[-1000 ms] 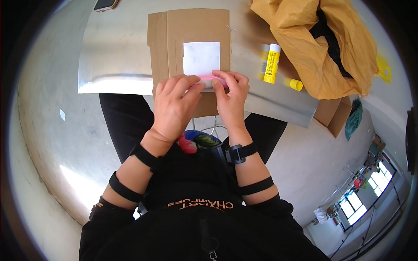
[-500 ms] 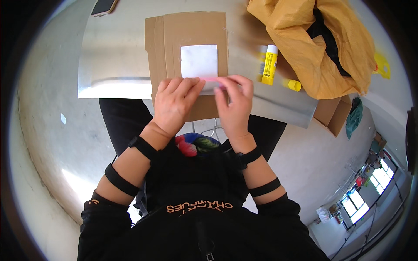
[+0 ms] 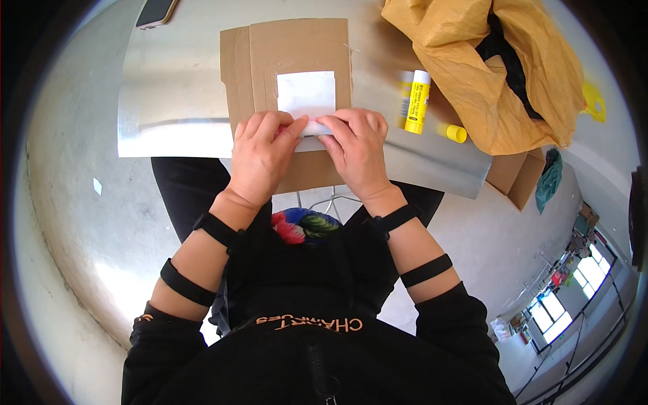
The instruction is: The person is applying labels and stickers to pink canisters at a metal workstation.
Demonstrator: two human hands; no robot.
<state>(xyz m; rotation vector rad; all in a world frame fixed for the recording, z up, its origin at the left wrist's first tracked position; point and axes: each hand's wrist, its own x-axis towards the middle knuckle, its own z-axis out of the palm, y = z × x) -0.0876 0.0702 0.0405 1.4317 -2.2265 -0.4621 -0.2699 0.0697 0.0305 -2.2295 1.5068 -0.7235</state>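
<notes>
A pink-and-white roll (image 3: 313,128) is located between the two hands, directly above the near part of a white paper sheet (image 3: 306,91); contact between roll and sheet cannot be determined. The left hand (image 3: 260,158) is clamped on the roll's left portion, thumb and fingers together; the right hand (image 3: 361,148) is clamped on its right portion in the same manner. Only a short middle length of the roll is exposed between the fingertips. The sheet rests on a brown cardboard panel (image 3: 297,50), well inside its far edge. The panel's near edge appears to project past the near edge of the silver table (image 3: 175,88). Lateral room is widest at the left, where the table surface extends from the panel to its own left edge. A phone (image 3: 156,12) lies at the far left edge. On the right, room is limited by a yellow glue stick (image 3: 417,104), a yellow cap (image 3: 455,133) just beside it, and an orange-tan bag (image 3: 442,44). An open cardboard box (image 3: 516,177) adjoins the table's right edge, lower down.
</notes>
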